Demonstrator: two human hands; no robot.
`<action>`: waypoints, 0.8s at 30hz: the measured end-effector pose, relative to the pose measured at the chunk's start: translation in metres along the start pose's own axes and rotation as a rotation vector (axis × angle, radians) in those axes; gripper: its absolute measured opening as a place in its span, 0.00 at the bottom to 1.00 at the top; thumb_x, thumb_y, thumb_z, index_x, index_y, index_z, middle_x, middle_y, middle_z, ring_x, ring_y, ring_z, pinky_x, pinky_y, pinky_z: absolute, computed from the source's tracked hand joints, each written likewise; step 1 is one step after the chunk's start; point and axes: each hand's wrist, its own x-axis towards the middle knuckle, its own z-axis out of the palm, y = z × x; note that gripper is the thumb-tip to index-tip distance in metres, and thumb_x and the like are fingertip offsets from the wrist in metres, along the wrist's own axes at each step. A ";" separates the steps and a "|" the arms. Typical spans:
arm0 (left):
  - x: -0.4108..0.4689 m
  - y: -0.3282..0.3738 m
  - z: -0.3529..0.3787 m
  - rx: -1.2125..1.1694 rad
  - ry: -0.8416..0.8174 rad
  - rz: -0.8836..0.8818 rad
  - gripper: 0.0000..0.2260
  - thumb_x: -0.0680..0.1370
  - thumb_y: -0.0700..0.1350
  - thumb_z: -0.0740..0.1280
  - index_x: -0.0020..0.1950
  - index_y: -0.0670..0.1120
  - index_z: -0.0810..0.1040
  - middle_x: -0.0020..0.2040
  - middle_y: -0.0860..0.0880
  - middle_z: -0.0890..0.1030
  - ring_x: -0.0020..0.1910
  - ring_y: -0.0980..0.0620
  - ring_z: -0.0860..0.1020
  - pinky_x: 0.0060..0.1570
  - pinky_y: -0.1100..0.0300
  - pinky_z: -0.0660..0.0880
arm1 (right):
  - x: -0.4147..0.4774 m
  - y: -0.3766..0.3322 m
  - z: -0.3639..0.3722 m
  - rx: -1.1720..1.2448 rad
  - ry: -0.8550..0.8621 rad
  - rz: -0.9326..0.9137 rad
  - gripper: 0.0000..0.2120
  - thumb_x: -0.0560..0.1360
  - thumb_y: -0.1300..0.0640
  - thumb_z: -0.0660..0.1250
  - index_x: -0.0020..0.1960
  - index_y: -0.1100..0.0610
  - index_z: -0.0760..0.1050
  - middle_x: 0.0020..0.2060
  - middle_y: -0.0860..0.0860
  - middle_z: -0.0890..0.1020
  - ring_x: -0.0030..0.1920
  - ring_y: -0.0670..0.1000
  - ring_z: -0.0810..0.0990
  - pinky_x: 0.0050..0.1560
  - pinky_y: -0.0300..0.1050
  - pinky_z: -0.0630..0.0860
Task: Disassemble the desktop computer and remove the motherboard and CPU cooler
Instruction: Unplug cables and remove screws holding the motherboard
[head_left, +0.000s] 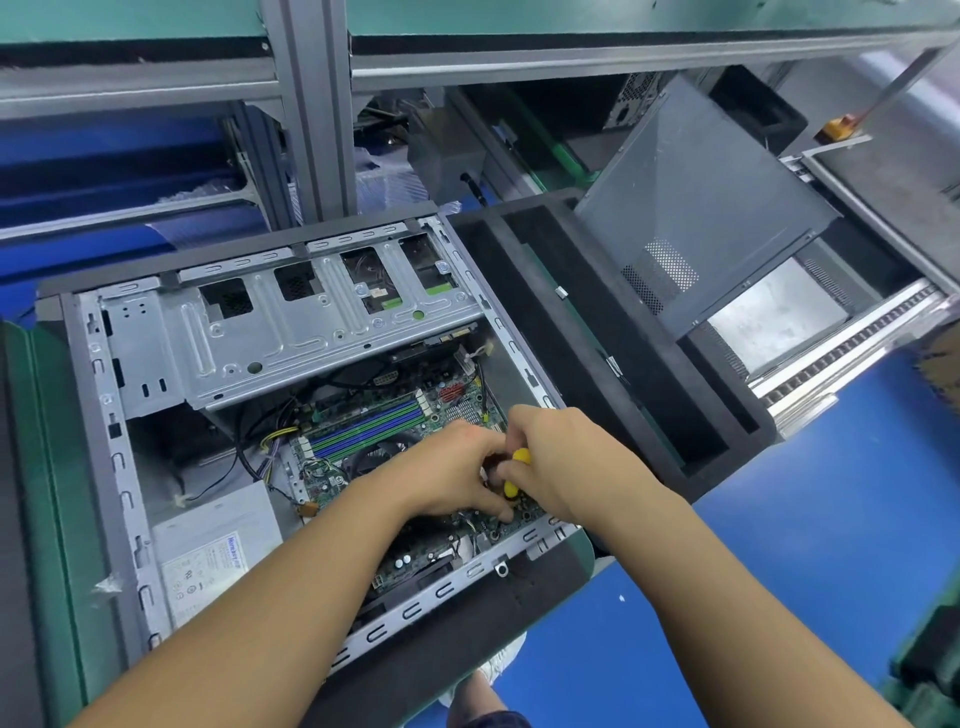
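Observation:
An open desktop case (98, 415) lies on its side on the green bench. Inside it sits the green motherboard (457, 400) with blue and green memory slots (363, 428). The CPU cooler fan (384, 452) is mostly hidden under my hands. My right hand (561, 457) grips a yellow and black screwdriver (519, 457) held over the board. My left hand (457, 467) is curled beside it and touches the screwdriver's lower part; the tip is hidden.
A silver drive cage (270, 332) spans the case's far half. The power supply (218, 545) sits at the near left with loose cables (265, 447). The removed grey side panel (701, 208) leans at the right above a black foam tray (613, 332). Blue floor shows below.

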 end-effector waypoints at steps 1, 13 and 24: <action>0.000 -0.002 0.000 0.007 -0.002 -0.002 0.15 0.68 0.51 0.80 0.51 0.52 0.81 0.45 0.57 0.83 0.42 0.62 0.78 0.43 0.60 0.75 | 0.000 0.001 -0.002 -0.003 -0.019 -0.021 0.05 0.77 0.55 0.67 0.50 0.52 0.71 0.45 0.50 0.73 0.41 0.53 0.73 0.32 0.44 0.65; 0.000 0.002 0.003 -0.014 0.017 0.070 0.15 0.66 0.50 0.81 0.47 0.51 0.79 0.41 0.54 0.82 0.40 0.58 0.79 0.44 0.54 0.77 | -0.001 0.005 0.001 -0.041 0.066 0.032 0.12 0.78 0.47 0.65 0.45 0.54 0.67 0.37 0.50 0.73 0.33 0.51 0.71 0.26 0.43 0.61; -0.001 0.004 0.003 -0.049 0.047 0.042 0.16 0.66 0.50 0.81 0.50 0.51 0.79 0.41 0.54 0.83 0.42 0.57 0.80 0.45 0.55 0.76 | -0.001 0.000 0.000 -0.012 0.034 0.102 0.16 0.76 0.41 0.65 0.49 0.53 0.67 0.37 0.48 0.69 0.33 0.48 0.69 0.28 0.43 0.62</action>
